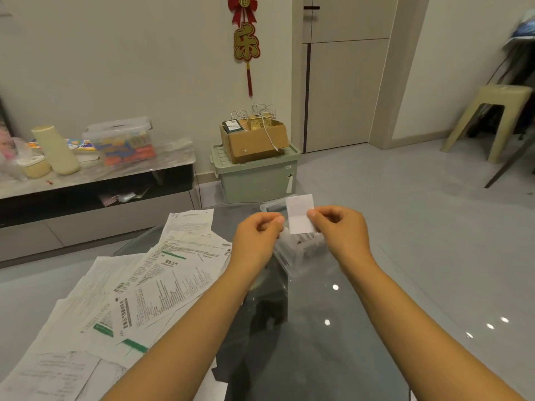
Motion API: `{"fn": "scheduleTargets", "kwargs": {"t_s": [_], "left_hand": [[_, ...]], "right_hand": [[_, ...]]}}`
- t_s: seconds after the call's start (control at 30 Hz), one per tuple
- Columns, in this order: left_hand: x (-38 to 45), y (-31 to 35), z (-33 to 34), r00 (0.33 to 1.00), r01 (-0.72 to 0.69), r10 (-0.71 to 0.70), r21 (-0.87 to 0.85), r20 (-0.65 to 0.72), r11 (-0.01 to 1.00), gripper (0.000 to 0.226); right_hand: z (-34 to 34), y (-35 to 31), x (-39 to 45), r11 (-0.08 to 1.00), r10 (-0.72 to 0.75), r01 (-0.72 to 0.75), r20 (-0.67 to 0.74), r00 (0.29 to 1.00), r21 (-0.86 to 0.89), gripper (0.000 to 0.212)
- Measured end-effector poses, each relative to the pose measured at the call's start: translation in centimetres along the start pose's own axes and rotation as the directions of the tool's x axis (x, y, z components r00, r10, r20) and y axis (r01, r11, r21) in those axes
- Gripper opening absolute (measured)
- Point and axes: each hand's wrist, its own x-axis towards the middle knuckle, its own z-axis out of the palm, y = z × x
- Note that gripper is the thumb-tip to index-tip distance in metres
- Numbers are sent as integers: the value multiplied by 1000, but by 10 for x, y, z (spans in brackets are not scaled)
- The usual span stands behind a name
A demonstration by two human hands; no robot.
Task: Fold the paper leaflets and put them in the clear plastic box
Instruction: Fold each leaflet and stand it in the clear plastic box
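Dark glass table point(318, 328) in tiled room, beige wall behind. Folded leaflet point(300, 214) held upright above table, long axis roughly vertical, white face toward camera. Right hand point(337, 227) pinches its right edge; left hand point(259, 231) curled just beside its left edge, contact unclear. Clear plastic box point(292, 256) directly below and behind, on table, folded papers inside. Unfolded leaflets point(150, 285) spread at table's left. Green storage bin point(257, 176) with cardboard box point(254, 140) on top by wall.

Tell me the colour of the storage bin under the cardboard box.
Pale green storage bin, seen in the head view, with the brown cardboard box on its lid.
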Motion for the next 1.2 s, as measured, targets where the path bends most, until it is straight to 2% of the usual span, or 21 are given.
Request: {"fn": "scheduleTargets", "kwargs": {"t_s": [0.07,0.1,0.17,0.2,0.3,0.43,0.5,0.6,0.77,0.87,0.93,1.1,1.2], "left_hand": [[12,0,7,987,-157,151,201,45,967,17],[19,-1,11,968,-251,230,307,104,918,20],[33,-4,16,899,-434,331,492,286,755,28],[39,-5,20,857,-509,336,551,390,661,34],[53,-9,31,744,-661,286,601,604,449,56],[59,-16,42,664,-744,267,580,699,331,66],[63,-20,44,654,-753,264,577,709,317,66],[65,-21,45,648,-760,295,567,703,318,77],[62,-29,41,659,-751,358,559,661,350,74],[60,-33,37,674,-738,364,565,643,368,75],[59,-34,36,677,-735,353,568,645,372,78],[59,-36,35,687,-724,343,566,640,393,79],[58,-34,35,701,-709,322,574,636,409,70]], "right_hand": [[-5,5,14,996,-50,42,-93,994,-82,9],[-7,8,20,991,-73,57,-124,990,-125,13],[-11,13,28,974,-124,90,-154,980,-210,16],[-12,15,31,961,-156,112,-160,975,-253,17],[-12,22,36,910,-247,176,-148,958,-376,21],[-10,32,39,801,-360,254,-97,928,-542,19],[-7,36,41,750,-430,314,-67,900,-582,17],[-2,39,42,701,-495,374,-36,868,-607,16],[4,43,39,652,-508,407,30,861,-640,11],[7,38,40,604,-405,344,94,909,-719,18],[7,35,41,530,-329,301,135,935,-793,26],[-1,24,40,419,-181,279,221,958,-864,31],[-2,24,41,378,-84,295,285,955,-877,37]]}}
